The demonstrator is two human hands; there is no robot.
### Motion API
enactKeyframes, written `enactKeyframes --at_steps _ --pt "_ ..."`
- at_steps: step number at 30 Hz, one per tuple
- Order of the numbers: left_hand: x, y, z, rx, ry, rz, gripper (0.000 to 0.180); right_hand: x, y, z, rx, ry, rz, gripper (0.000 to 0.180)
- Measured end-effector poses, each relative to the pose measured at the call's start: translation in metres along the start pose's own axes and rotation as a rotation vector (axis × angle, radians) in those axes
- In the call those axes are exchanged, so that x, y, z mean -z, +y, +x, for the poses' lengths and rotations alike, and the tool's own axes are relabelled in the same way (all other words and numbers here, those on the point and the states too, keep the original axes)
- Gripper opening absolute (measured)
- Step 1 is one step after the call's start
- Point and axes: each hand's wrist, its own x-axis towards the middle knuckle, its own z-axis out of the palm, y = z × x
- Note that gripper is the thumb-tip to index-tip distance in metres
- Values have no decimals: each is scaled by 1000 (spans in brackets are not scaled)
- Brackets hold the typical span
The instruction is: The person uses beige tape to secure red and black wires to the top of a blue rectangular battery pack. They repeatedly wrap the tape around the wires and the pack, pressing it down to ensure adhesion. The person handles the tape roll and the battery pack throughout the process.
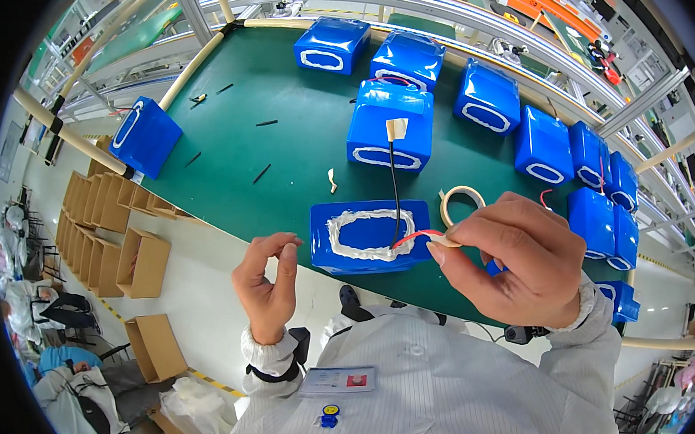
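Right in front of me lies a blue shrink-wrapped battery pack [326, 255] with a thick ring of white sealant [350, 253] on its upward face. A black cable [394, 183] and a red wire [416, 235] come out at the ring's edge. My right hand [519, 257] pinches the red wire's end, where a bit of beige tape [446, 240] shows between thumb and forefinger. Left of the pack, my left hand [267, 283] is raised off it, empty, thumb and fingers apart. The cable's far end is under a tape piece [397, 129] on another blue pack [366, 119].
A masking tape roll [446, 210] lies beside my right hand. Several blue packs [487, 94] line the green table's [230, 144] far and right sides; one pack [149, 138] stands at its left edge. Black tubing scraps [261, 174] are scattered about. Cardboard boxes [142, 259] stand on the floor, left.
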Motion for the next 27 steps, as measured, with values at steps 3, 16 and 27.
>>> enactKeyframes --at_steps 3,16,27 --pt "-2 3 4 -3 -20 3 11 0 0 -1 43 -11 18 29" --pt "-5 11 4 -27 -36 39 12 0 -1 -9 219 13 18 28" --pt "-7 10 2 -86 -4 37 10 -1 -5 -6 152 26 23 26"
